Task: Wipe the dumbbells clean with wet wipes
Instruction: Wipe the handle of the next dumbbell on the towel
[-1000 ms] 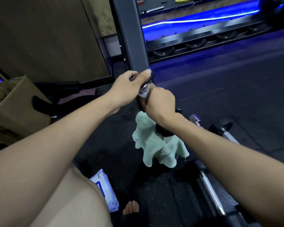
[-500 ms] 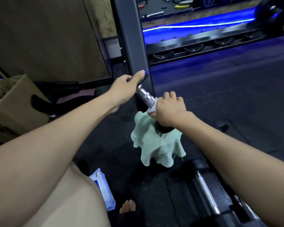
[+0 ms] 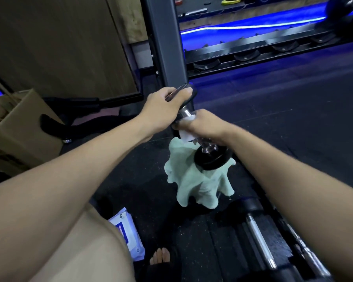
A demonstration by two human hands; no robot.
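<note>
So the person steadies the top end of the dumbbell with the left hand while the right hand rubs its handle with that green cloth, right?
Not quite. In the head view the right hand rubs the handle of the dumbbell with a white wet wipe, not the green cloth, which lies under the dumbbell's lower end. The left hand does steady the top end.

Dark speckled rubber floor [image 3: 293, 119] is lit by a blue strip light [image 3: 253, 27]. Grey steel upright [image 3: 167, 47] is flanked by a wood panel wall [image 3: 59, 43]; cardboard box [image 3: 22, 127] seen left.
</note>
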